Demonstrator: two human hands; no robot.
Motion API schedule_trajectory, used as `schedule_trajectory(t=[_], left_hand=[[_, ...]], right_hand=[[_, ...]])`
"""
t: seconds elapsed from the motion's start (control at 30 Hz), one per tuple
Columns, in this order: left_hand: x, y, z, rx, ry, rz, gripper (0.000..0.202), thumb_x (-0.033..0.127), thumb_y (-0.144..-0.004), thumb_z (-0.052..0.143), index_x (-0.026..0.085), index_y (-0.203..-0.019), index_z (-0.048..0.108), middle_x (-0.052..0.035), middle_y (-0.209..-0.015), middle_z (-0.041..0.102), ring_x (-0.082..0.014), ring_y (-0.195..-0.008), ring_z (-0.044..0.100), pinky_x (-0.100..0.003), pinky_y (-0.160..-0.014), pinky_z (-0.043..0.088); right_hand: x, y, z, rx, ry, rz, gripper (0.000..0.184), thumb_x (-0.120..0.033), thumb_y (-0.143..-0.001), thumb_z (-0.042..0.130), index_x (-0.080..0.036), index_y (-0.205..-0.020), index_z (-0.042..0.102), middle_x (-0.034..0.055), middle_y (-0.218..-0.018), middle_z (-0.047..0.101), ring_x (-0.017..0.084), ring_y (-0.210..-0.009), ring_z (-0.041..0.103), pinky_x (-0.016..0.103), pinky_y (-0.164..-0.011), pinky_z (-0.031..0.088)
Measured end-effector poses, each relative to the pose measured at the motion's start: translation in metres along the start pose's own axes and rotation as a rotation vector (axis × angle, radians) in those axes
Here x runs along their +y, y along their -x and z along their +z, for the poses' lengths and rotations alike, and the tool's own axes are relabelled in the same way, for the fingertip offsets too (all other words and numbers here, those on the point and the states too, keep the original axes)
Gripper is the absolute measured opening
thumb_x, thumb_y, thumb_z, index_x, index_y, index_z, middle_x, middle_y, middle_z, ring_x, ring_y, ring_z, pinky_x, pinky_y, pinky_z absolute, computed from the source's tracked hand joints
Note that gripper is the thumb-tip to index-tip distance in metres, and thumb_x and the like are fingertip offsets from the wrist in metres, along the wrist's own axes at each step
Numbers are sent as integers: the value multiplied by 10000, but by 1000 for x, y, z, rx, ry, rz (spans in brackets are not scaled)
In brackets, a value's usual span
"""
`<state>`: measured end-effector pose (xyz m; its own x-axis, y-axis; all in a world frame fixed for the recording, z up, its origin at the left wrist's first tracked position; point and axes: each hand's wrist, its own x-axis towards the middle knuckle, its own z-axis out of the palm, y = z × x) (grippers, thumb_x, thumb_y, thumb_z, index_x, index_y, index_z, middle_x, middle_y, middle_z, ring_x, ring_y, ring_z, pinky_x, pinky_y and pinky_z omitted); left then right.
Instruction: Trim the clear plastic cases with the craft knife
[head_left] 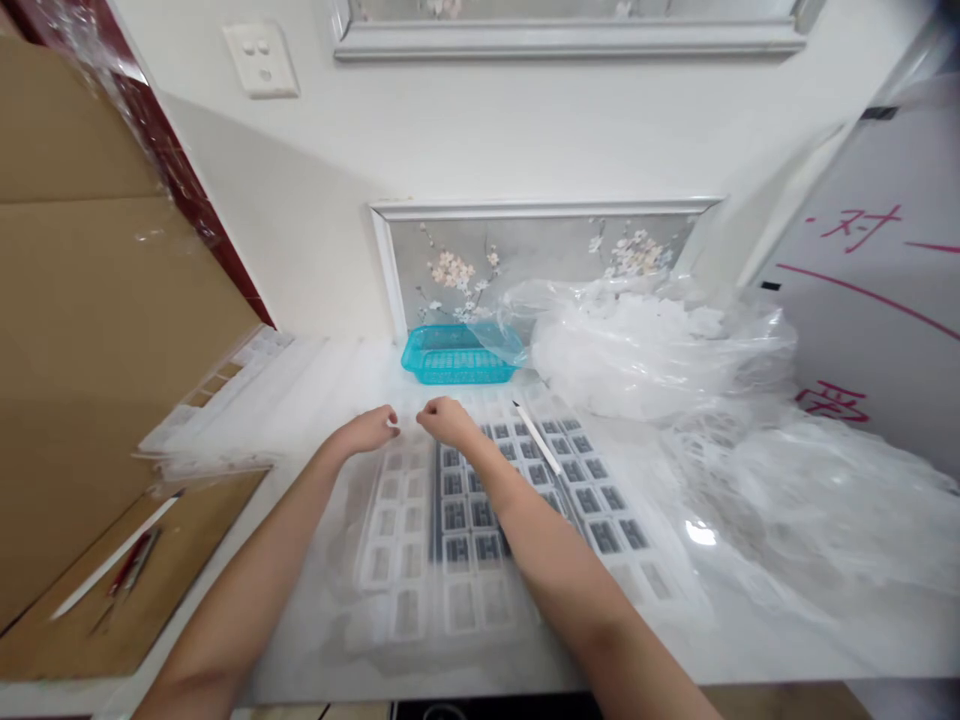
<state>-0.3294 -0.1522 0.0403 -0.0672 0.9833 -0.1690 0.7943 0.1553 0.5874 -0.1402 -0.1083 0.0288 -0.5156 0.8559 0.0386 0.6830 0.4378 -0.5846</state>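
Observation:
My left hand (371, 430) and my right hand (448, 420) are both curled shut, close together at the far edge of a clear plastic tray (409, 560) with many small pockets. The left fingers pinch something small and white; I cannot make out what the right fingers hold. Several pockets under my right forearm hold small dark parts (465, 515). A thin white stick (538, 438) lies on the tray just right of my right hand.
A turquoise basket (457, 355) stands at the back against a framed flower picture (525, 260). Crumpled clear plastic bags (675, 350) fill the right. Stacked clear trays (240, 400) and a cardboard box (97, 300) are left; tweezers and a white stick (120, 565) lie on cardboard.

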Motion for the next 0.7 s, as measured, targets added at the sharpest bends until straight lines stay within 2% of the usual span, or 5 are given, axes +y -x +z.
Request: schedule_trajectory(t=[0.1, 0.17, 0.3, 0.53, 0.7], left_hand=[[-5, -8, 15, -49, -53, 1, 80, 226, -611, 649, 150, -629, 635, -26, -576, 603, -198, -651, 584, -260, -605, 379], [-6, -10, 19, -86, -72, 4, 71, 220, -609, 641, 150, -611, 656, -36, -593, 627, -206, -678, 597, -260, -619, 388], [-4, -12, 21, -152, -71, 4, 122, 233, -628, 620, 148, -658, 703, -22, -569, 612, -186, -634, 572, -250, -579, 380], [-6, -8, 20, -238, -73, -56, 190, 265, -695, 559, 132, -682, 694, 26, -429, 374, -99, -383, 320, -245, -428, 237], [-6, -8, 19, -217, -98, -72, 161, 274, -676, 587, 137, -671, 673, 6, -448, 440, -117, -383, 388, -248, -434, 289]], right_hand=[[-5, 7, 10, -77, 42, 45, 275, -417, -730, 696, -184, -863, 758, 96, -845, 740, 228, -803, 676, 253, -638, 440], [-7, 9, 14, -106, 61, 54, 275, -411, -696, 737, -201, -872, 766, 104, -863, 745, 245, -835, 685, 265, -661, 456], [-10, 7, 18, -140, 63, 38, 225, -340, -723, 723, -224, -909, 773, 91, -899, 753, 232, -874, 693, 250, -687, 468], [-10, 3, 28, -128, 66, 49, 261, -327, -749, 678, -229, -977, 758, 102, -950, 749, 250, -914, 691, 275, -719, 488], [-11, 3, 28, -131, 70, 55, 259, -311, -745, 681, -236, -981, 754, 95, -957, 749, 245, -913, 693, 272, -720, 490]])
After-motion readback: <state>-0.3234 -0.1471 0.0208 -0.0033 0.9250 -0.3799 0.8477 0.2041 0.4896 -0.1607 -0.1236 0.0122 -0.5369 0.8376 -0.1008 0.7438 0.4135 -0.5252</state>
